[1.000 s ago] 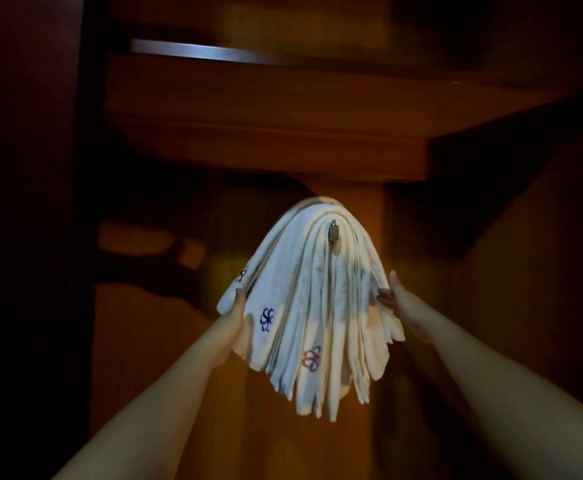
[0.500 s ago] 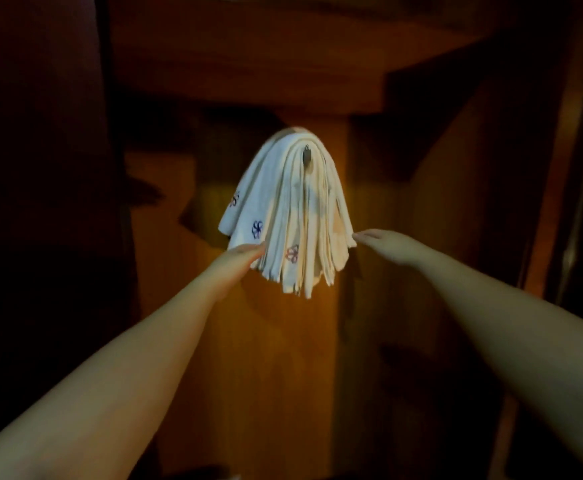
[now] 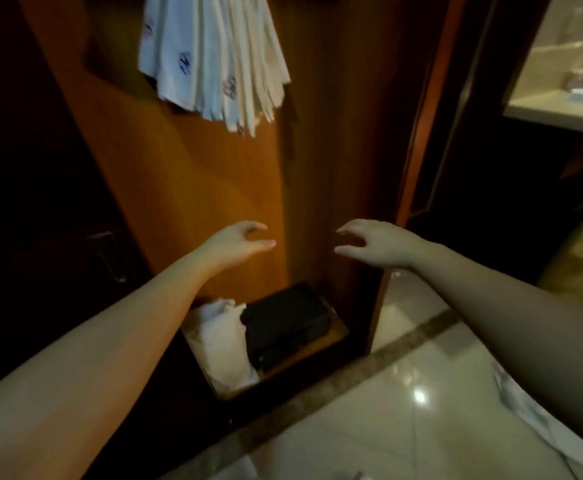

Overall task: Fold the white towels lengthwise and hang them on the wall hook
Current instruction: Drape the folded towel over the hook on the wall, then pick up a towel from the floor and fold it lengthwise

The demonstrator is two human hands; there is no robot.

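Several folded white towels (image 3: 210, 60) with small blue and red flower marks hang in a bunch against the wooden wall panel at the top of the view; the hook itself is out of frame. My left hand (image 3: 236, 242) and my right hand (image 3: 375, 242) hover well below the towels, apart from them, palms down with fingers spread and nothing in them. A loose white cloth (image 3: 222, 336) lies crumpled low on the closet floor.
A black box (image 3: 286, 322) sits beside the white cloth on a low wooden shelf (image 3: 335, 336). A wooden door frame (image 3: 421, 133) stands right of my hands. Glossy tiled floor (image 3: 387, 410) spreads below, with a counter (image 3: 560, 109) at far right.
Both hands have let go of the hanging towels and dropped well below them. The view has tilted down, so the hook has left the frame and the closet floor shows.
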